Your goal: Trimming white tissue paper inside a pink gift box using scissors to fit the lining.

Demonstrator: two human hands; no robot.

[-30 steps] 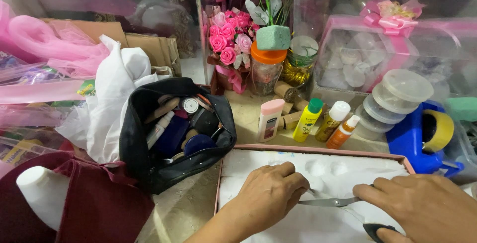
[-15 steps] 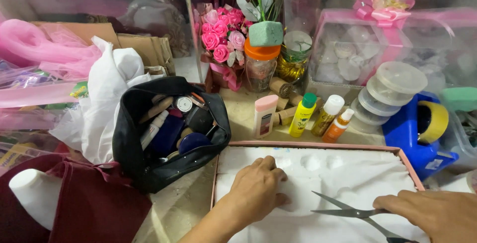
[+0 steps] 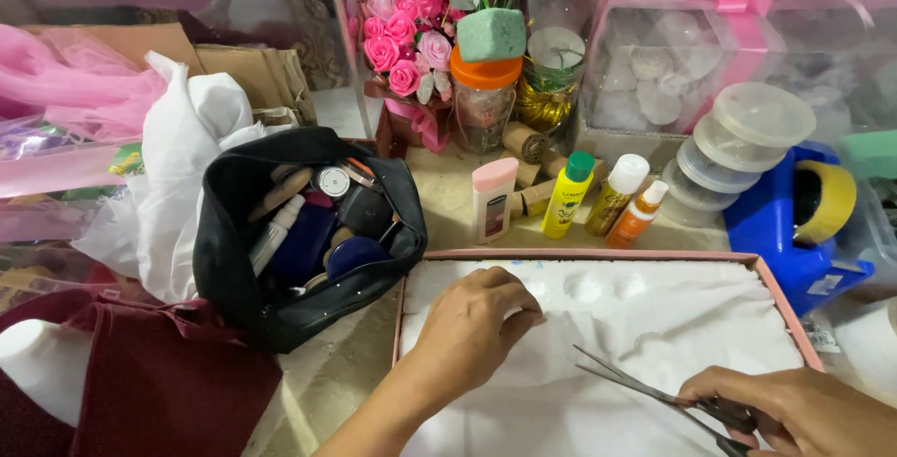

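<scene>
Fingers [image 3: 747, 412] around scissors [image 3: 645, 392], over cloth [image 3: 654, 326]

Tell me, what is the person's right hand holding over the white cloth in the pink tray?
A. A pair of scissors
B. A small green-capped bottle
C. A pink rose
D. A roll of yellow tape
A. The right hand grips a pair of scissors, blades open and pointing left over the white cloth, while the left hand presses the cloth flat.
</scene>
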